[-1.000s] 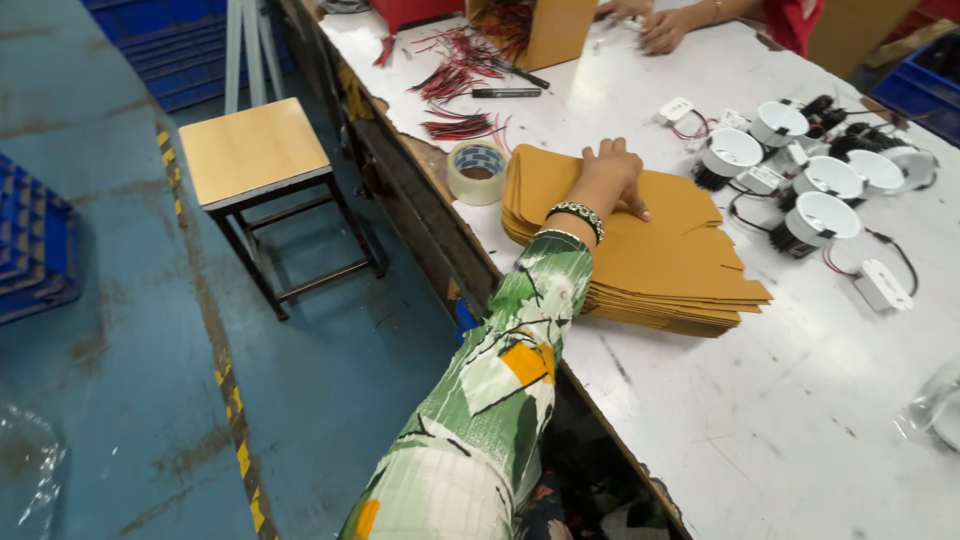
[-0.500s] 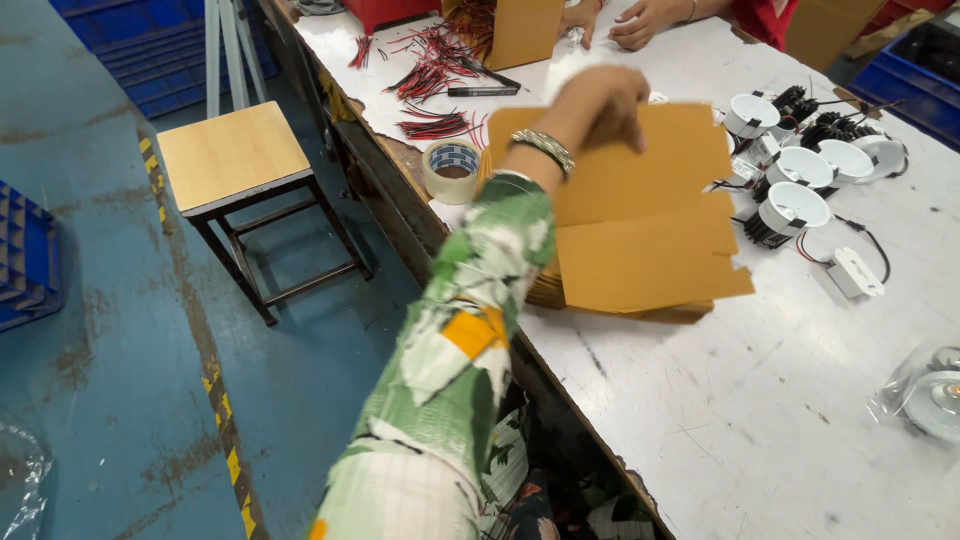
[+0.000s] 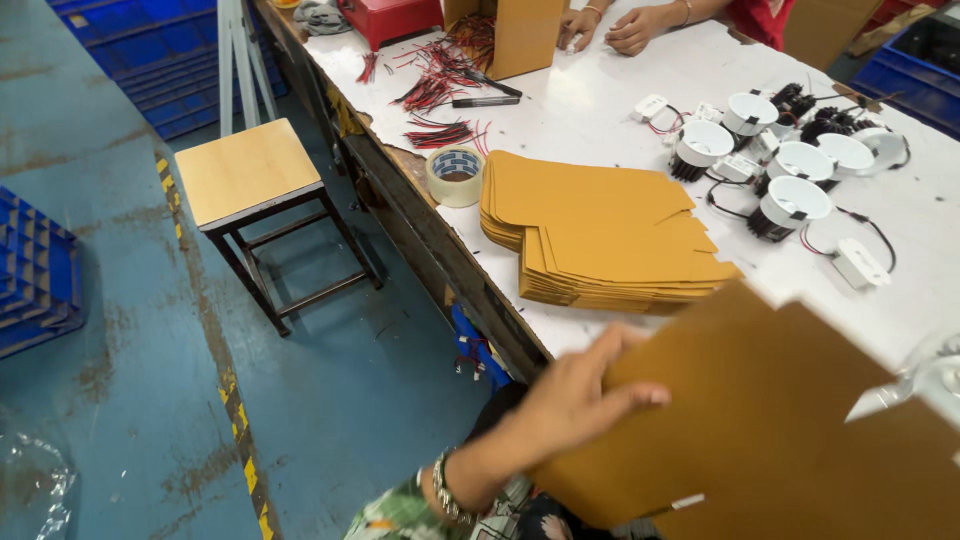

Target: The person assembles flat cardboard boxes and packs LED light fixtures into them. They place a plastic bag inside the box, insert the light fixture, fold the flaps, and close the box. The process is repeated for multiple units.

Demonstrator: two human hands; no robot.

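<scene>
Here, at the far left, blue plastic crates stand on the blue-grey floor, which carries a worn yellow-and-black stripe. Next comes a wooden-topped stool on a dark metal frame, just beside the edge of the white tabletop. On the tabletop near that edge sits a roll of clear tape, with loose red and black wires and a black marker behind it. Right of the tape lies a stack of flat cardboard blanks, mustard-brown, die-cut with stepped flaps and fanned slightly out of line.

Low in the view, the left hand, with a beaded bracelet at the wrist, grips one flat cardboard sheet by its left edge, thumb across the face and fingers behind. The sheet is the same mustard-brown, plain and matte, held tilted off the tabletop close to the camera, in front of the stack. The right hand is out of view.

Further right, a cluster of white round downlight fittings with black heat sinks and small white driver boxes rests on the tabletop. At the top, another person's hands rest near an upright cardboard box.
</scene>
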